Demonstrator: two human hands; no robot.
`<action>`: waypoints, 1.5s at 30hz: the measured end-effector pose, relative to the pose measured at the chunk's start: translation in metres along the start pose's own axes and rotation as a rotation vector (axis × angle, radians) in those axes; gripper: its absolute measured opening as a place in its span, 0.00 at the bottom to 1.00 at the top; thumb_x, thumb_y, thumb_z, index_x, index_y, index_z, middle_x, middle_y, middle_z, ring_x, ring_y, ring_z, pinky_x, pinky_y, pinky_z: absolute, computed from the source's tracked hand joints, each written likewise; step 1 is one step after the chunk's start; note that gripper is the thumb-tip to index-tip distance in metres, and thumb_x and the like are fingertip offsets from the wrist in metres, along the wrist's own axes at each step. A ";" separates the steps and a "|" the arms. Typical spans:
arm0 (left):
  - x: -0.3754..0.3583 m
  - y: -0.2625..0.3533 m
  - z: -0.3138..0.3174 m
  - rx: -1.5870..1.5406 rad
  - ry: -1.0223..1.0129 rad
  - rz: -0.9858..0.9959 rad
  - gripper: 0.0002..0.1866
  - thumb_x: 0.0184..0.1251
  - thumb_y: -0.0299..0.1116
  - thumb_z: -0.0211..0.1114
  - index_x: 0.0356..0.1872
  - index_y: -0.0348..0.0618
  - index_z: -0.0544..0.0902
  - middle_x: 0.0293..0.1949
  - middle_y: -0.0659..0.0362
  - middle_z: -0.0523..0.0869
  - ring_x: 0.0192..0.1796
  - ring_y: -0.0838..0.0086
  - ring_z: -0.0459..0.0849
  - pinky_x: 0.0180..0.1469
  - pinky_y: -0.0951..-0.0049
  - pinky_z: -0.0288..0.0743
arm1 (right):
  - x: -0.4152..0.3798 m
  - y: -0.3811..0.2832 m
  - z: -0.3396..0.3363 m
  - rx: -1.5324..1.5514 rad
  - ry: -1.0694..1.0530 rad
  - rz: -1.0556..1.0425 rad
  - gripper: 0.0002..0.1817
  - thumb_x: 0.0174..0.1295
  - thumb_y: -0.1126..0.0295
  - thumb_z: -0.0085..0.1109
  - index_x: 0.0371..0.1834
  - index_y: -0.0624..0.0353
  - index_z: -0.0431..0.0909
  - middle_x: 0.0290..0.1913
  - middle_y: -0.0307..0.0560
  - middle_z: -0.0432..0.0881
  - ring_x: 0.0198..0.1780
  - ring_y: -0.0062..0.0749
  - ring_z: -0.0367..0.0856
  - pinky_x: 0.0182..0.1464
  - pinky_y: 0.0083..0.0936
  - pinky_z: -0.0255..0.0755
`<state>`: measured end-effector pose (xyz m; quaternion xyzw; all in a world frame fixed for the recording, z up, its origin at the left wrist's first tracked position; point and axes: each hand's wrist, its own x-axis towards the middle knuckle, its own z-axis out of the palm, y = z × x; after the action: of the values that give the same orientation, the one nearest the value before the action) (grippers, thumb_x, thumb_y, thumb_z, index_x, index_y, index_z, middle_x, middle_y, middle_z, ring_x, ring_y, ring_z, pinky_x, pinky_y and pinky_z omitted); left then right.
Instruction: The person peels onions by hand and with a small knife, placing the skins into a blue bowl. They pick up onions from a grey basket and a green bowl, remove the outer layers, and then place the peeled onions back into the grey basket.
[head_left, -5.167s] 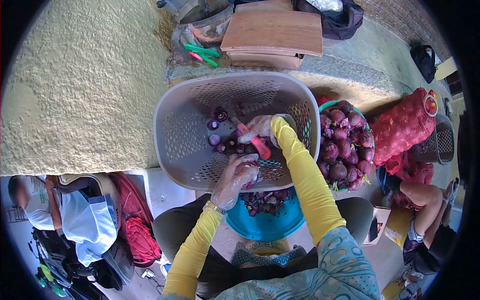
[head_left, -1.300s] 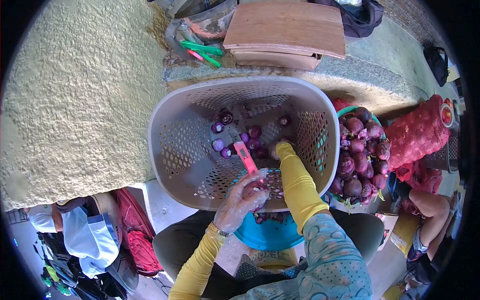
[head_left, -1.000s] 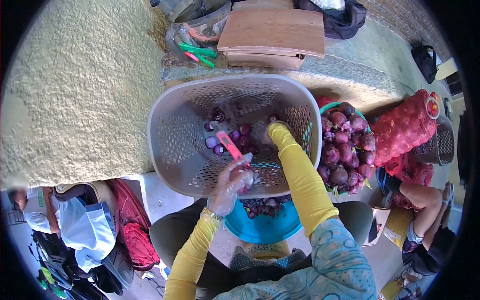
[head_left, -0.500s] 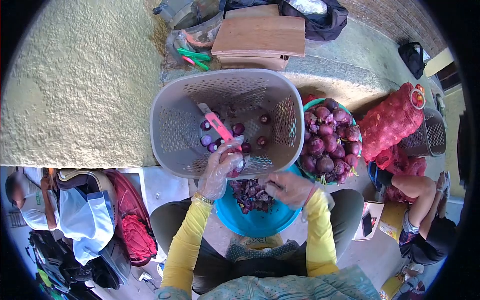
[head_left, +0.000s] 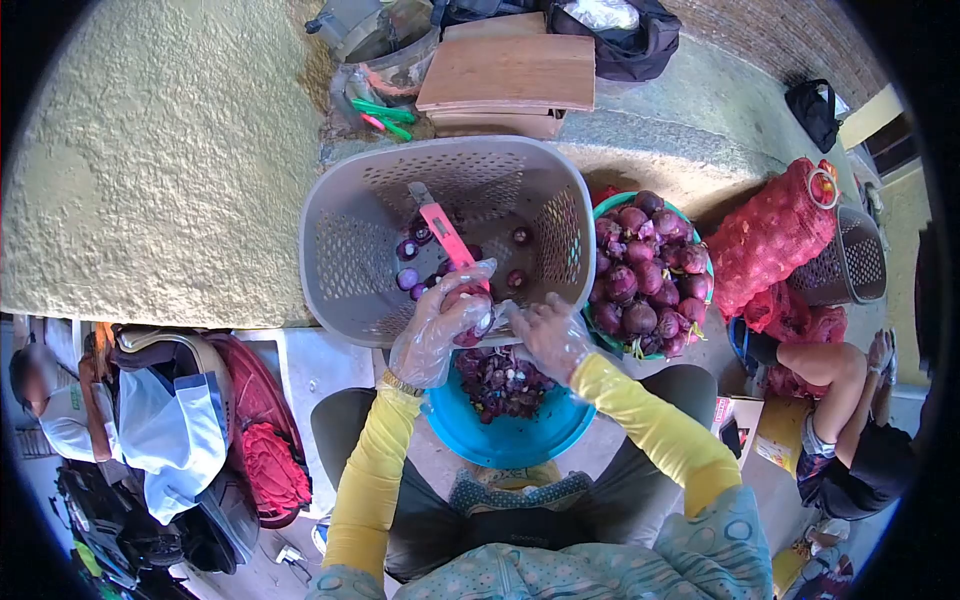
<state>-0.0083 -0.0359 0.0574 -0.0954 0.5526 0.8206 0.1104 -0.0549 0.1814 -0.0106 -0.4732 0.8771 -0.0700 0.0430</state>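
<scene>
Gloved in clear plastic, my left hand (head_left: 438,328) is closed around a red onion (head_left: 470,303) above the near rim of the grey basket. A pink utility knife (head_left: 446,238) sticks out from the same grip, its blade pointing away over the basket. My right hand (head_left: 552,338), gloved too, is just right of the onion with its fingers bent in; what they pinch, if anything, is too small to make out. Below both hands, a blue basin (head_left: 472,445) holds onion skins and scraps (head_left: 505,385). Several peeled onions (head_left: 407,278) lie inside the grey basket (head_left: 318,240).
A green basin heaped with red onions (head_left: 640,280) stands right of the basket. Beyond it are a red mesh sack (head_left: 775,240) and a dark crate (head_left: 862,255). Wooden boards (head_left: 508,72) lie behind. Other people sit at far left and right, beside bags (head_left: 185,440).
My right hand has risen from over the blue basin to beside the onion. My left hand keeps hold of the onion and knife, and the view has shifted slightly.
</scene>
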 end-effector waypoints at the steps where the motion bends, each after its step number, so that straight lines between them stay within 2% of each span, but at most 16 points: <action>1: 0.000 0.001 0.000 0.018 0.004 0.011 0.26 0.69 0.32 0.65 0.67 0.37 0.76 0.48 0.62 0.81 0.48 0.79 0.78 0.58 0.75 0.72 | 0.008 0.003 0.005 0.000 0.002 0.001 0.23 0.62 0.65 0.61 0.61 0.59 0.78 0.43 0.51 0.87 0.53 0.45 0.87 0.63 0.51 0.73; 3: 0.000 0.005 0.002 0.016 -0.003 0.030 0.26 0.69 0.32 0.65 0.67 0.36 0.76 0.49 0.62 0.81 0.49 0.79 0.78 0.58 0.75 0.73 | 0.024 0.014 0.009 0.018 -0.280 -0.051 0.14 0.67 0.63 0.58 0.50 0.58 0.81 0.37 0.48 0.88 0.41 0.44 0.90 0.47 0.45 0.81; 4: 0.000 0.006 0.003 0.010 -0.006 0.045 0.26 0.69 0.32 0.65 0.67 0.36 0.76 0.50 0.62 0.81 0.50 0.79 0.78 0.59 0.75 0.73 | 0.031 0.017 -0.003 -0.035 -0.116 -0.075 0.08 0.65 0.65 0.56 0.41 0.55 0.81 0.32 0.47 0.87 0.32 0.44 0.89 0.34 0.45 0.81; 7: 0.004 0.003 -0.004 0.031 0.027 0.128 0.26 0.69 0.33 0.65 0.67 0.35 0.76 0.53 0.60 0.82 0.52 0.78 0.79 0.61 0.74 0.72 | 0.043 0.032 -0.018 0.150 -0.097 -0.119 0.14 0.61 0.63 0.61 0.49 0.51 0.83 0.32 0.51 0.86 0.33 0.51 0.88 0.36 0.49 0.80; 11: 0.008 -0.003 -0.010 -0.038 0.051 0.075 0.26 0.69 0.34 0.65 0.66 0.35 0.77 0.59 0.59 0.81 0.54 0.77 0.79 0.63 0.73 0.72 | 0.044 0.038 -0.028 0.184 -0.187 -0.100 0.12 0.64 0.63 0.59 0.45 0.56 0.81 0.37 0.54 0.88 0.42 0.53 0.89 0.43 0.50 0.80; 17: 0.006 0.000 -0.001 -0.027 0.012 0.057 0.26 0.68 0.35 0.65 0.65 0.35 0.77 0.53 0.60 0.82 0.51 0.79 0.79 0.60 0.74 0.74 | 0.018 0.057 -0.059 0.418 0.089 -0.204 0.27 0.67 0.55 0.65 0.63 0.59 0.79 0.50 0.59 0.87 0.56 0.54 0.85 0.60 0.41 0.78; 19: 0.004 0.003 0.002 0.002 -0.034 -0.002 0.27 0.68 0.35 0.66 0.66 0.35 0.77 0.46 0.62 0.83 0.46 0.80 0.79 0.55 0.76 0.74 | 0.008 0.060 -0.080 0.889 -0.039 0.049 0.26 0.72 0.55 0.60 0.65 0.62 0.78 0.52 0.61 0.86 0.58 0.54 0.84 0.64 0.38 0.75; 20: 0.003 0.004 0.004 0.002 -0.036 -0.001 0.27 0.68 0.35 0.66 0.66 0.35 0.77 0.46 0.62 0.83 0.46 0.80 0.79 0.55 0.76 0.74 | 0.005 0.056 -0.093 1.078 -0.130 0.223 0.28 0.75 0.54 0.59 0.69 0.64 0.73 0.59 0.58 0.83 0.62 0.44 0.83 0.64 0.32 0.74; 24: -0.004 0.003 0.010 -0.010 -0.194 -0.093 0.26 0.67 0.34 0.66 0.65 0.33 0.77 0.40 0.63 0.82 0.41 0.80 0.77 0.48 0.77 0.72 | 0.012 0.025 -0.071 1.494 0.190 0.374 0.32 0.78 0.56 0.56 0.74 0.67 0.64 0.58 0.50 0.81 0.59 0.29 0.80 0.64 0.27 0.74; 27: -0.010 0.007 0.021 0.016 -0.206 -0.155 0.26 0.66 0.33 0.66 0.63 0.32 0.76 0.39 0.64 0.81 0.40 0.81 0.76 0.46 0.77 0.70 | 0.028 0.012 -0.061 1.684 0.123 0.273 0.31 0.78 0.55 0.56 0.73 0.67 0.64 0.56 0.50 0.81 0.59 0.31 0.80 0.64 0.28 0.75; 33: -0.018 0.002 0.015 -0.010 -0.334 -0.138 0.21 0.72 0.36 0.66 0.60 0.35 0.78 0.43 0.62 0.82 0.42 0.81 0.78 0.50 0.77 0.73 | 0.022 0.006 -0.068 1.741 0.220 0.367 0.24 0.80 0.55 0.51 0.64 0.66 0.71 0.43 0.41 0.81 0.43 0.22 0.79 0.49 0.24 0.77; 35: -0.022 -0.008 0.006 0.004 -0.251 -0.160 0.21 0.73 0.38 0.66 0.60 0.37 0.78 0.44 0.63 0.81 0.44 0.81 0.79 0.51 0.78 0.75 | 0.011 0.013 -0.081 1.644 0.201 0.382 0.22 0.81 0.57 0.49 0.65 0.65 0.71 0.40 0.39 0.79 0.40 0.20 0.76 0.46 0.23 0.76; 37: -0.029 -0.005 0.006 -0.104 -0.041 -0.237 0.21 0.74 0.36 0.63 0.61 0.34 0.78 0.49 0.58 0.85 0.49 0.76 0.84 0.55 0.71 0.81 | 0.001 0.004 -0.089 1.682 0.212 0.418 0.20 0.81 0.58 0.46 0.66 0.62 0.71 0.38 0.36 0.76 0.37 0.17 0.73 0.41 0.20 0.74; 38: -0.032 -0.007 0.002 -0.124 -0.058 -0.234 0.21 0.77 0.41 0.61 0.61 0.36 0.79 0.54 0.54 0.85 0.55 0.69 0.86 0.62 0.63 0.82 | -0.008 0.000 -0.098 1.635 0.152 0.419 0.20 0.81 0.59 0.46 0.66 0.62 0.70 0.38 0.35 0.76 0.37 0.17 0.73 0.38 0.19 0.73; 40: -0.038 0.004 0.012 -0.206 -0.053 -0.238 0.20 0.78 0.42 0.60 0.61 0.38 0.79 0.54 0.53 0.85 0.56 0.66 0.86 0.63 0.61 0.82 | -0.021 -0.015 -0.100 1.506 0.151 0.424 0.20 0.82 0.60 0.44 0.68 0.59 0.71 0.38 0.34 0.77 0.32 0.14 0.71 0.33 0.14 0.67; 45: -0.055 0.008 0.038 -0.549 0.000 -0.204 0.19 0.80 0.46 0.58 0.60 0.42 0.78 0.57 0.49 0.83 0.59 0.57 0.85 0.65 0.51 0.80 | -0.052 -0.040 -0.084 1.744 0.158 0.425 0.20 0.81 0.62 0.46 0.70 0.58 0.67 0.42 0.34 0.76 0.37 0.16 0.72 0.40 0.16 0.70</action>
<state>0.0403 -0.0077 0.0942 -0.1767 0.2972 0.9241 0.1625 -0.0059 0.2099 0.0795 -0.0942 0.5819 -0.7335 0.3384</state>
